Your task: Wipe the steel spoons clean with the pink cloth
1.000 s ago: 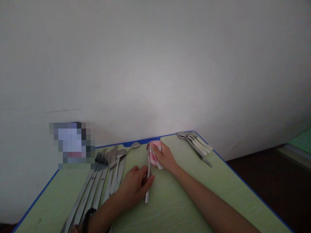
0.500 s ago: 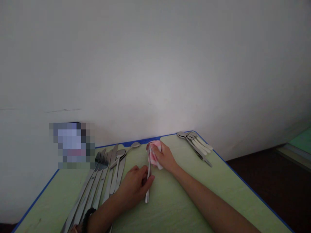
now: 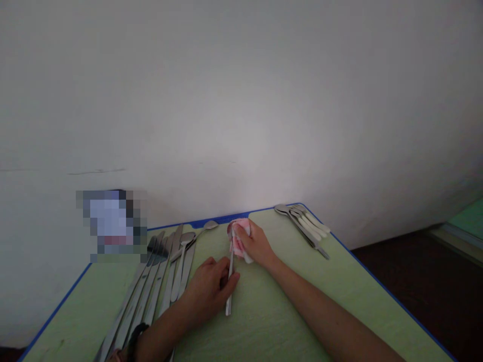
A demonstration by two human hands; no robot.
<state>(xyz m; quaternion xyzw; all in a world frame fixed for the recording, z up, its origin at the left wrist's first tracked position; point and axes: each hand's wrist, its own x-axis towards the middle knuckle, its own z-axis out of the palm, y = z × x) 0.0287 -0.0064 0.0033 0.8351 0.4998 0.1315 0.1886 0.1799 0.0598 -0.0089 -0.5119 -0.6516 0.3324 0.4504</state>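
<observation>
My left hand (image 3: pixel 210 292) is closed around the handle of a long metal utensil (image 3: pixel 230 286) that lies lengthways over the green table (image 3: pixel 358 311). My right hand (image 3: pixel 256 244) grips a pink and white cloth (image 3: pixel 239 240) wrapped around the utensil's far end, so that end is hidden. The two hands are close together near the table's middle.
A row of long metal knives and spoons (image 3: pixel 158 281) lies on the table to the left of my left hand. A smaller bunch of spoons (image 3: pixel 304 223) rests at the far right corner. A white wall stands right behind the table's blue edge (image 3: pixel 211 221). Dark floor lies to the right.
</observation>
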